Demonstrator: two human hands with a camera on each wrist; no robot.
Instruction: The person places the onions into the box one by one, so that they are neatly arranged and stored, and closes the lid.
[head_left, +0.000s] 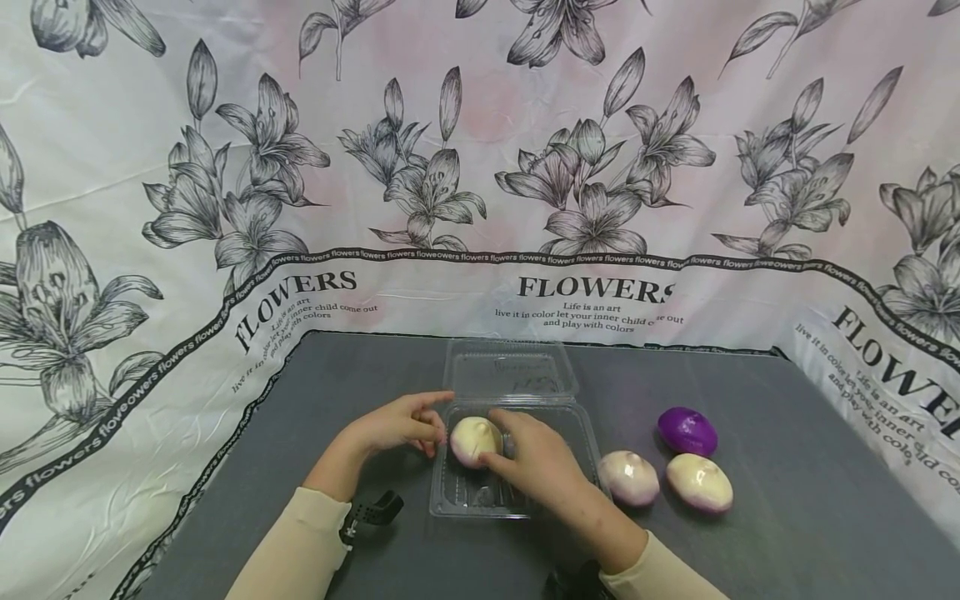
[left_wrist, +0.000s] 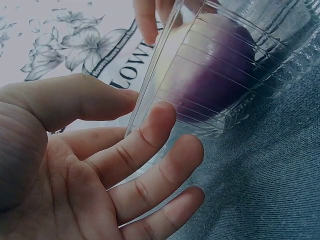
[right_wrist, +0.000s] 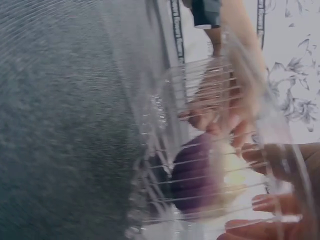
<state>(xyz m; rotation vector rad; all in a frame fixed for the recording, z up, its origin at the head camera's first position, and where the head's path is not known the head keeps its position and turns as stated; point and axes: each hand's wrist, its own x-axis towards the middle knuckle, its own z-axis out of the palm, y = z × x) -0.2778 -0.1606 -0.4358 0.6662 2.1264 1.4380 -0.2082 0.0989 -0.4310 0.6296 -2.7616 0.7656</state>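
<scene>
A purple-and-white turnip (head_left: 474, 442) sits in the left part of a clear plastic clamshell box (head_left: 448, 506). My right hand (head_left: 546, 461) holds this turnip, thumb and fingers about its right and upper sides; in the right wrist view the fingers are partly blurred behind the clear wall. At the box's left rim is my left hand (head_left: 401, 423), index finger stretched toward the hinge. In the left wrist view its thumb touches the rim, and the other fingers (left_wrist: 160, 170) spread loosely by the ribbed wall.
Right of the box lie three more turnips: a pale one (head_left: 628, 478), a white-and-purple one (head_left: 699, 482) and one purple side up (head_left: 687, 431). The box's lid (head_left: 513, 372) lies folded back behind it. A flower-printed cloth (head_left: 427, 287) hangs beyond the grey table (head_left: 360, 367).
</scene>
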